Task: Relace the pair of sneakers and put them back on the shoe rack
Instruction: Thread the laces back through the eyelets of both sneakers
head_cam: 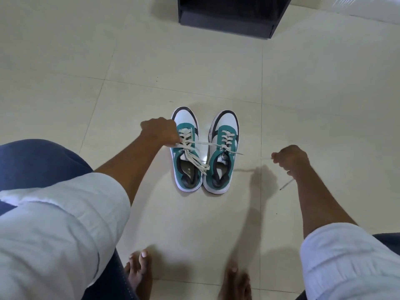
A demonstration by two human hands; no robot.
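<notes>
Sneakers, green-and-white, left [186, 148] and right [223, 150], stand side by side on the cream tiled floor [216, 68], both laced. Left hand [159, 132] and right hand [290, 158] pinch the off-white lace [207, 144] ends taut; knotting and return to the far black shoe rack [227, 20] remain.

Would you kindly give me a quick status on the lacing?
Left hand and right hand both pinching lace ends, pulled out sideways. Sneakers side by side on floor, laces untied. Dark rack ahead, path open.

Rolled white sleeves [65, 213], dark blue trousers [39, 161], bare feet [138, 269]
</notes>
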